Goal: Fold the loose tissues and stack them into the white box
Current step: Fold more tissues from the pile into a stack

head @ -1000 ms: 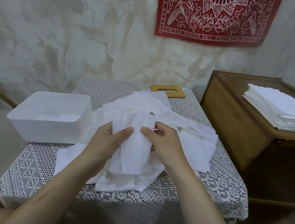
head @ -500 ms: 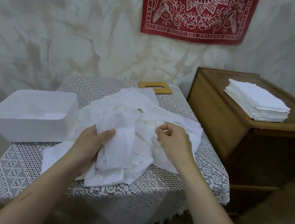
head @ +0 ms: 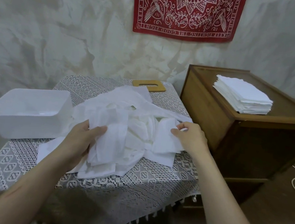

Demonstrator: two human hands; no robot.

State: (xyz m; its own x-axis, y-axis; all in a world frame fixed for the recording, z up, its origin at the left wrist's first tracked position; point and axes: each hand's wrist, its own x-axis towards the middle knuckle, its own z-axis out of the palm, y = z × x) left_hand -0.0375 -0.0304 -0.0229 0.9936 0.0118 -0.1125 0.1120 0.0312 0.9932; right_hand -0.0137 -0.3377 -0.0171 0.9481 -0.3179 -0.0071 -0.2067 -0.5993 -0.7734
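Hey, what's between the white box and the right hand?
In the head view, the heap of loose tissues fills that stretch; the left hand grips some near the white box, and the right hand pinches one tissue.

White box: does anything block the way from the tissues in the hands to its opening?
Nothing visible does. The white box stands open-topped just left of the tissue pile, its wooden lid lying apart at the far edge of the table. The left hand grips tissues beside it.

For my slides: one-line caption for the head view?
The left hand and right hand grip loose tissues on a table beside a white box.
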